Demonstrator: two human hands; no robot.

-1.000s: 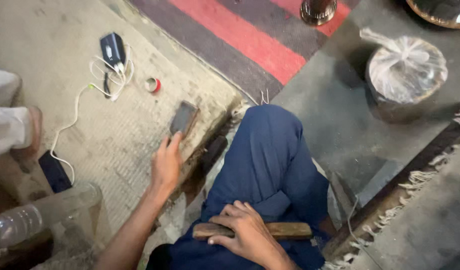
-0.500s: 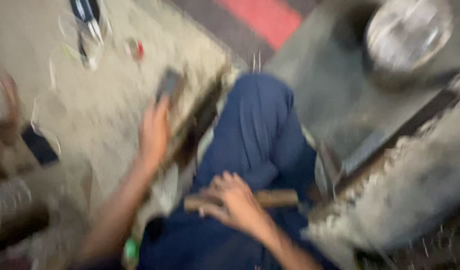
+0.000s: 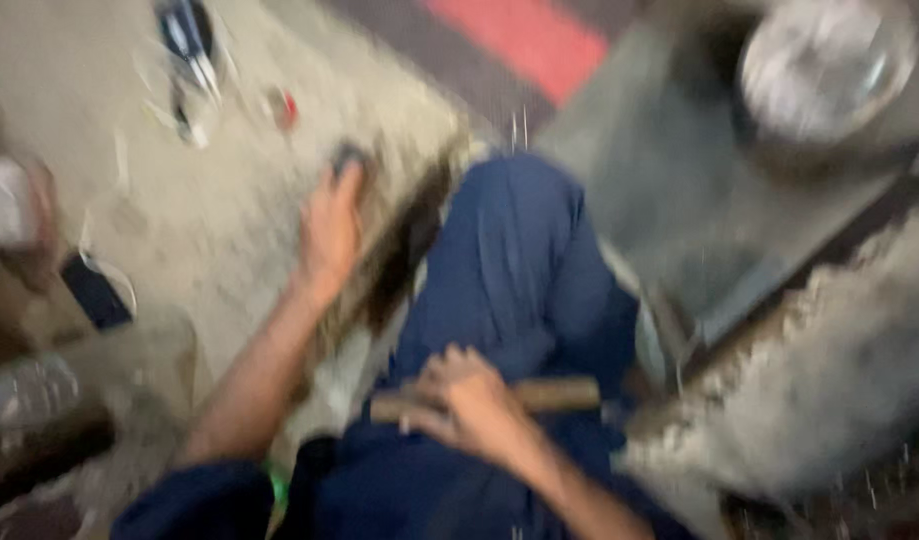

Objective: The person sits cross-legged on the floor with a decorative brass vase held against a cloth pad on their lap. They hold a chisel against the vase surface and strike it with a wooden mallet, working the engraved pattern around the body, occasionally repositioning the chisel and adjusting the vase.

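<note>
Now my left hand (image 3: 331,235) has closed over the dark flat block (image 3: 351,158) on the mat (image 3: 229,240), while my right hand (image 3: 469,400) stays wrapped round the wooden handle (image 3: 549,395) across my lap.

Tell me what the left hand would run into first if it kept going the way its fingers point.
The left hand points up the frame, its fingertips already on a small dark block. Past that lies bare mat; the small red thing sits slightly left of that line, though blur leaves this unsure.
</note>
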